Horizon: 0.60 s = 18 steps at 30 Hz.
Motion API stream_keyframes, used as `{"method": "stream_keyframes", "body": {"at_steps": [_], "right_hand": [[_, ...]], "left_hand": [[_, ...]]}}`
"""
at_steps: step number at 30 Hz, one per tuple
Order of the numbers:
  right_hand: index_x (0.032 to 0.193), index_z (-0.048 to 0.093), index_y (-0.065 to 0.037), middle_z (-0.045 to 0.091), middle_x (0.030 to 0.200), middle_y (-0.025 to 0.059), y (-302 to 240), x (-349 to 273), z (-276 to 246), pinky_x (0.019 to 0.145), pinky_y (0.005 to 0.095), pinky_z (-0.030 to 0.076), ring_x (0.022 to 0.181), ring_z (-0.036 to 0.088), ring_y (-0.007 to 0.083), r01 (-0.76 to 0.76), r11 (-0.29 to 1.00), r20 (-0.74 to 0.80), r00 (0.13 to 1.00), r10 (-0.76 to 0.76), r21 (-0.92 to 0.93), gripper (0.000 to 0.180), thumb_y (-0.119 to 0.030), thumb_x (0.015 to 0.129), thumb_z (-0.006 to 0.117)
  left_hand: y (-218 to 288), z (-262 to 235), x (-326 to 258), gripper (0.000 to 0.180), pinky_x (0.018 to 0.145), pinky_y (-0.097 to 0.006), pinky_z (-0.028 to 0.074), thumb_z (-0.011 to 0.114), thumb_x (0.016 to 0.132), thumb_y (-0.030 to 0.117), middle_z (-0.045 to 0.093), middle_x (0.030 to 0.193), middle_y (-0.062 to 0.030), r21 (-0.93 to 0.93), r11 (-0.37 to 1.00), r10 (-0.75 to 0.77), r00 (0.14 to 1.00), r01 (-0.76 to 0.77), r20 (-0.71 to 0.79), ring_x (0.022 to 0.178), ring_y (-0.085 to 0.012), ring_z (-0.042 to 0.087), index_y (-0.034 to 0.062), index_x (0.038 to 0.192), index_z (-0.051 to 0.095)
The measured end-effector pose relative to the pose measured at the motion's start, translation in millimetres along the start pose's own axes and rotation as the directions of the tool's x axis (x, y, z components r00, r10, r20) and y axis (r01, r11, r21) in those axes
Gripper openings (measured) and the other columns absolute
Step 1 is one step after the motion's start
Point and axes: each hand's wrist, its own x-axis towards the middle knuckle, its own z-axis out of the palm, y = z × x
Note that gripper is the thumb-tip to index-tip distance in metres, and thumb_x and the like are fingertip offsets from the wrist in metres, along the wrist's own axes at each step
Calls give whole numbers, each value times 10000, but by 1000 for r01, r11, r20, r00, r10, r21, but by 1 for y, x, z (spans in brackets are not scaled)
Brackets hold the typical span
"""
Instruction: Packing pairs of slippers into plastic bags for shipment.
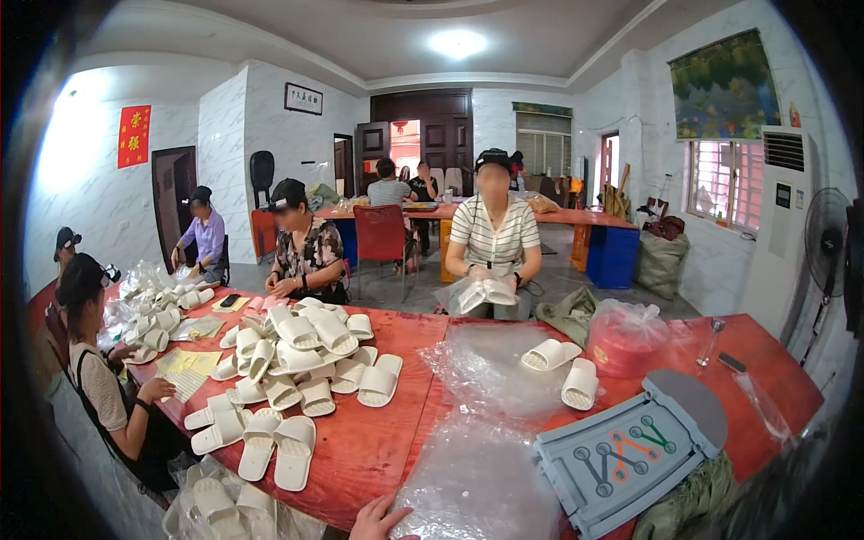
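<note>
At the lower edge, my left hand (pixel 376 519) shows only in part, its fingers apart and nothing seen in them. It is by the table's near edge, beside a stack of clear plastic bags (pixel 481 472). More clear bags (pixel 481 360) lie farther back. To the left is a heap of cream slippers (pixel 297 346); nearest my hand are two slippers (pixel 292 453) side by side. Two more slippers (pixel 551 355) lie apart on the right. Bagged slippers (pixel 220 504) stand low at the left, beside the table. My right hand is out of view.
The red table (pixel 396 441) carries a grey plastic folding stool (pixel 616 459), a red tub in a clear bag (pixel 625 337) and a glass (pixel 711 342). Across it a co-worker in stripes (pixel 495 234) holds bagged slippers (pixel 486 292). Several people sit along the left.
</note>
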Motion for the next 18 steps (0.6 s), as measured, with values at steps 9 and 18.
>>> {"method": "stream_keyframes", "body": {"at_steps": [9, 18], "right_hand": [[1034, 733, -67, 560, 1247, 223, -4, 0, 4, 917, 478, 383, 1048, 507, 387, 18, 1000, -54, 998, -17, 13, 499, -538, 900, 635], [985, 742, -106, 604, 1079, 143, -1, 2, 11, 850, 415, 377, 972, 526, 306, 13, 1000, -77, 997, -12, 11, 489, -573, 877, 645]], "left_hand": [[0, 0, -1, 631, 1082, -509, 353, 787, 747, 408, 489, 1391, -213, -5, 1000, 3, 1000, -3, 16, 1295, -417, 432, 115, 1279, 616], [-1, 0, -3, 627, 1074, -512, 363, 792, 741, 402, 492, 1386, -220, 10, 1000, 0, 1000, 0, 2, 1287, -421, 439, 120, 1274, 620]]}}
